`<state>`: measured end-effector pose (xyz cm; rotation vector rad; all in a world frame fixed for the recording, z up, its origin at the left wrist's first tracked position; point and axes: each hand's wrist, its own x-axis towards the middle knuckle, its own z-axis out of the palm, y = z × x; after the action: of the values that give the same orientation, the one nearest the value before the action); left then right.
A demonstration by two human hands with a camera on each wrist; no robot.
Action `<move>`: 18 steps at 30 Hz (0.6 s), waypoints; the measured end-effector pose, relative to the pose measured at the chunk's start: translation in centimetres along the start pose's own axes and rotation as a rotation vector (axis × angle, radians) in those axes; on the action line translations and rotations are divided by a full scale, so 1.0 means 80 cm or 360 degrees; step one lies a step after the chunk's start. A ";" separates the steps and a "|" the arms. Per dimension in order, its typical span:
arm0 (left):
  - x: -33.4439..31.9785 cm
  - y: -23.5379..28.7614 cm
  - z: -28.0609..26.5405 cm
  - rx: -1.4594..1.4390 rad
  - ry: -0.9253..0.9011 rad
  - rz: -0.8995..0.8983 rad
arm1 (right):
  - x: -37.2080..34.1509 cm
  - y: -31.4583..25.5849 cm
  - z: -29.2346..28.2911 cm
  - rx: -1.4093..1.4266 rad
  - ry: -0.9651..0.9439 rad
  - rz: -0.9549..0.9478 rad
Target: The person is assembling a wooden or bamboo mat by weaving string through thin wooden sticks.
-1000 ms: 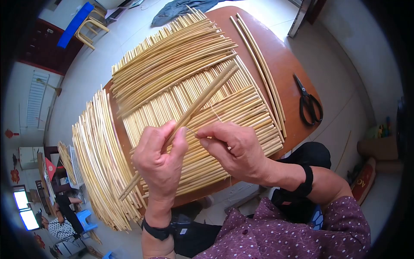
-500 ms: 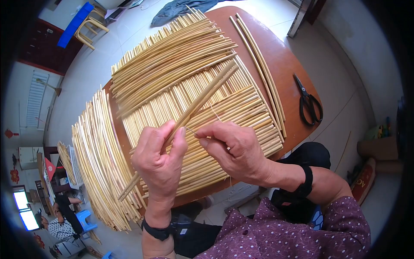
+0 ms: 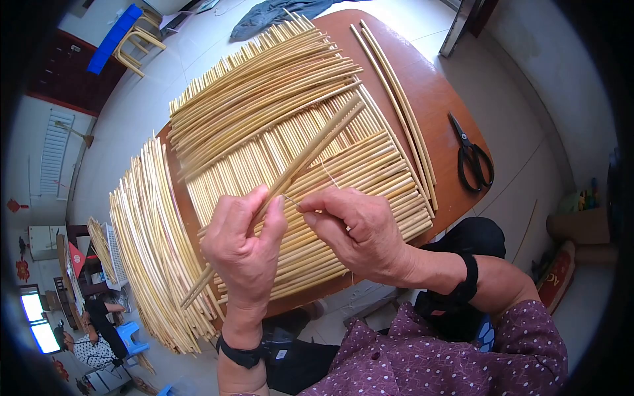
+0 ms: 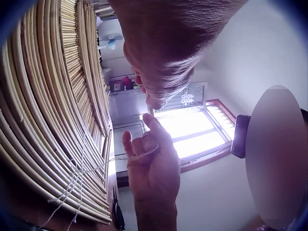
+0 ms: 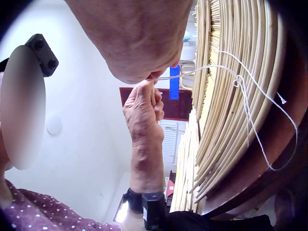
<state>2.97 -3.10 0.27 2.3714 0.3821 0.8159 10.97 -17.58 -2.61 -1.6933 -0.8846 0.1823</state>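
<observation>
Above a mat of tied reed stalks (image 3: 380, 175), both hands meet with their fingertips close together. The left hand (image 3: 241, 244) pinches a short bit of thin string between thumb and curled fingers. Facing it, the right hand (image 3: 360, 228) pinches the string with thumb and forefinger. In the left wrist view, white string (image 4: 103, 164) crosses the right hand's curled fingers and leads down to a knot on the stalks. The right wrist view shows a string loop (image 5: 269, 163) hanging over the mat's edge. Loose stalks (image 3: 317, 148) lie slantwise across the mat, passing behind the left hand.
Black scissors (image 3: 472, 158) lie on the brown table (image 3: 432, 92) at the right, beside a few long stalks (image 3: 396, 99). A bundle of stalks (image 3: 155, 244) stands left of the table. More stalks (image 3: 264, 86) are heaped on the mat's far part. Another person sits far left.
</observation>
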 end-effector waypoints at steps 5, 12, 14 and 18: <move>0.000 0.000 0.001 -0.0012 0.0016 0.0004 | 0.000 -0.001 0.000 -0.0002 0.0008 -0.0006; -0.001 -0.001 0.001 0.0000 0.0006 -0.0011 | -0.001 0.000 0.000 -0.0012 0.0008 0.0001; 0.000 0.000 0.001 0.0000 0.0006 -0.0012 | -0.001 0.000 0.000 -0.0015 0.0010 0.0002; 0.000 0.000 0.001 -0.0012 0.0009 -0.0026 | -0.001 0.000 0.000 -0.0008 -0.0005 0.0014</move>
<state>3.00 -3.16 0.23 2.3565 0.3998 0.8153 10.91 -17.60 -2.60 -1.7025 -0.8804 0.1888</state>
